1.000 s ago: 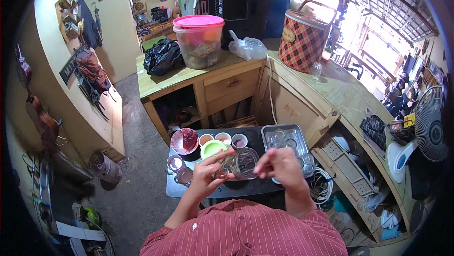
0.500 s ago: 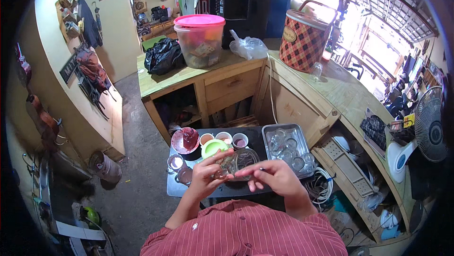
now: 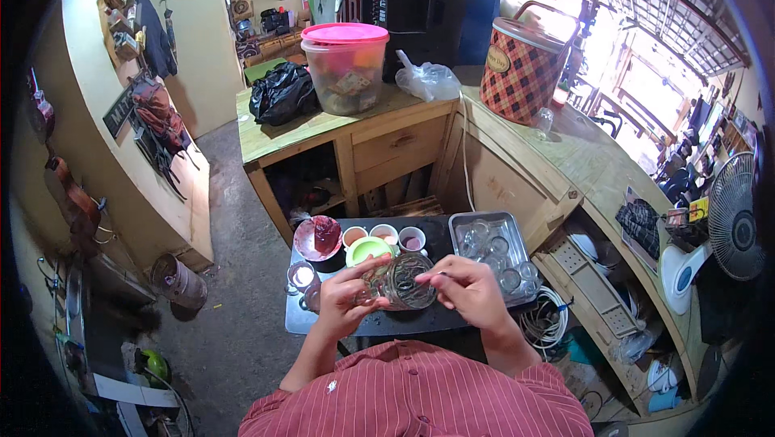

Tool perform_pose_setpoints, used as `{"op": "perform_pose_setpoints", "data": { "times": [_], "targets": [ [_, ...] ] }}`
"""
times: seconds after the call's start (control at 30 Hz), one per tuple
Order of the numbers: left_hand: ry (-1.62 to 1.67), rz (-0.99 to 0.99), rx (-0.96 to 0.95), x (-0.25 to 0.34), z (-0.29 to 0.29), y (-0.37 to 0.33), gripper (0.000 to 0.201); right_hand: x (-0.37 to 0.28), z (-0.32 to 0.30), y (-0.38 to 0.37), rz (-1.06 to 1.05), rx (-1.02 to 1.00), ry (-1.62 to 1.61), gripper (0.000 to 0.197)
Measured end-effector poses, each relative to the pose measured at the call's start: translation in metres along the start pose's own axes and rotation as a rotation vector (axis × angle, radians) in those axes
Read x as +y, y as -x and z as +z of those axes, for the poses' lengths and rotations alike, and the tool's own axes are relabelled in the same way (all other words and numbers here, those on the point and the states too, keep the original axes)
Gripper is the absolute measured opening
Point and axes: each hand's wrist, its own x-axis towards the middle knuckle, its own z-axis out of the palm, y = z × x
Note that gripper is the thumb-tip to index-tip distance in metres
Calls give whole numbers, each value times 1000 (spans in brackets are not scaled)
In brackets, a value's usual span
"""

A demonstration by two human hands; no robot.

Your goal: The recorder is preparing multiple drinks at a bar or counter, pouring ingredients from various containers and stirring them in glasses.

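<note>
My left hand (image 3: pixel 349 296) is wrapped around a clear glass vessel (image 3: pixel 406 282), tilted with its wide mouth toward my right. Dark streaks show through its wall; I cannot tell whether they are contents or reflections. At the mouth my right hand (image 3: pixel 467 285) is closed in a pinch, with a small dark tip at its fingers that I cannot make out. Just beyond the vessel is a bright green bowl (image 3: pixel 368 250). Several cups, among them a white cup (image 3: pixel 412 238), stand behind it, with a container of dark red stuff (image 3: pixel 325 235) to their left.
On the low black table (image 3: pixel 436 231), a metal tray (image 3: pixel 517 231) of clear glasses (image 3: pixel 494 253) lies at the right. Glass mugs, one a clear mug (image 3: pixel 300 277), stand at the left. A wooden counter (image 3: pixel 387 124) borders the far side, bearing a pink-lidded tub (image 3: pixel 345 73) and a plaid cooler (image 3: pixel 521 69).
My right hand's fingers have gone from stretched across the vessel to pinched at its mouth. The vessel has turned, its opening now facing more to the right.
</note>
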Motion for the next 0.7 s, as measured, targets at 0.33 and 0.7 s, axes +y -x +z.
{"op": "perform_pose_setpoints", "data": {
  "times": [0.33, 0.7],
  "targets": [
    [72, 32, 25, -4, 3, 1, 40, -4, -12, 11, -71, 71, 22, 24],
    [193, -27, 16, -9, 22, 3, 44, -16, -32, 19, -92, 199, -119, 25]
  ]
}}
